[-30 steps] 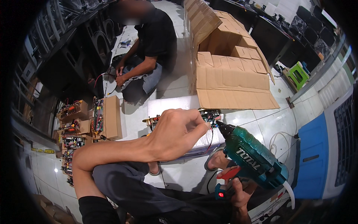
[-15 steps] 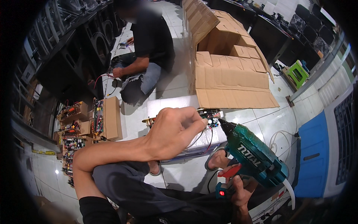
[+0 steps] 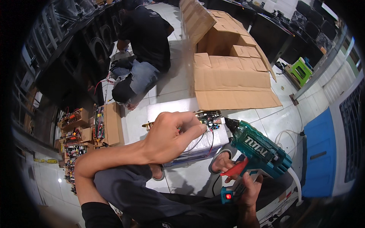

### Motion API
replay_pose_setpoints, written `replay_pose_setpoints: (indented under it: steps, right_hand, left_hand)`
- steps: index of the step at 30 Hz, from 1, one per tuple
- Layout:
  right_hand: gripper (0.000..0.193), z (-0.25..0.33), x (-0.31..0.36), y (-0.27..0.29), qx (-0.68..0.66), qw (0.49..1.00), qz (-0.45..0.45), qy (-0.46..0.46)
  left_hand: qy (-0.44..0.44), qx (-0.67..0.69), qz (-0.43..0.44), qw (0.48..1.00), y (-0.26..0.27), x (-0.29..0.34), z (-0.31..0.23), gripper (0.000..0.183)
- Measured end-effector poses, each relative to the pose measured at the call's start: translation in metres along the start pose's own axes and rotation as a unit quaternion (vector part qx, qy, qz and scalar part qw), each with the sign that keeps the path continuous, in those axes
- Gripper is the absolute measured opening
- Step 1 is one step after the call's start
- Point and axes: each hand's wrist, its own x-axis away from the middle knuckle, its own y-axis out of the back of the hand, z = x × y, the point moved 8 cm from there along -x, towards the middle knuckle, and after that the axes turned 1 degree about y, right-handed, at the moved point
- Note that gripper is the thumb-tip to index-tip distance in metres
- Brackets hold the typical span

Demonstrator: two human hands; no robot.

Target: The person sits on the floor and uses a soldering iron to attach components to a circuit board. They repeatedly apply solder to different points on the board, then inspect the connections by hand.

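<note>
My left hand (image 3: 167,133) reaches over a circuit board (image 3: 211,116) lying on a white foam-topped block (image 3: 218,141) in front of me. Its thumb and index finger are closed in a pinch at the board's near edge; whatever sits between them is hidden. Thin dark and red wires (image 3: 211,143) hang from the board beside the fingertips. In my right hand (image 3: 249,190) is a teal glue gun (image 3: 262,150) with a red trigger and a lit red switch. Its dark nozzle points left, close to the board's right end. A white glue stick (image 3: 294,182) sticks out of its rear.
Several circuit boards (image 3: 76,150) and cardboard boxes (image 3: 113,125) stand at the left. Beyond the block is a large open cardboard box (image 3: 232,81). A co-worker (image 3: 144,41) sits on the floor near black speaker cabinets (image 3: 68,68). A blue-and-white appliance (image 3: 319,152) stands at the right.
The glue gun is tilted a little flatter, and its nozzle remains near the board. My left hand keeps its pinch, shifted slightly left in view. The co-worker has leaned away.
</note>
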Motion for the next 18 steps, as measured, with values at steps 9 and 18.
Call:
replay_pose_setpoints:
  steps: [9, 18]
  right_hand:
    - [0.058, 0.028, 0.016, 0.045, -0.175, 0.983, 0.053, -0.034]
    - [0.047, 0.146, 0.025, 0.288, -0.045, 0.969, -0.226, 0.086]
  left_hand:
    - [-0.065, -0.081, 0.036, 0.994, -0.015, -0.009, -0.005, 0.014]
    - [-0.007, -0.044, -0.108, 0.993, 0.027, -0.005, 0.026, 0.019]
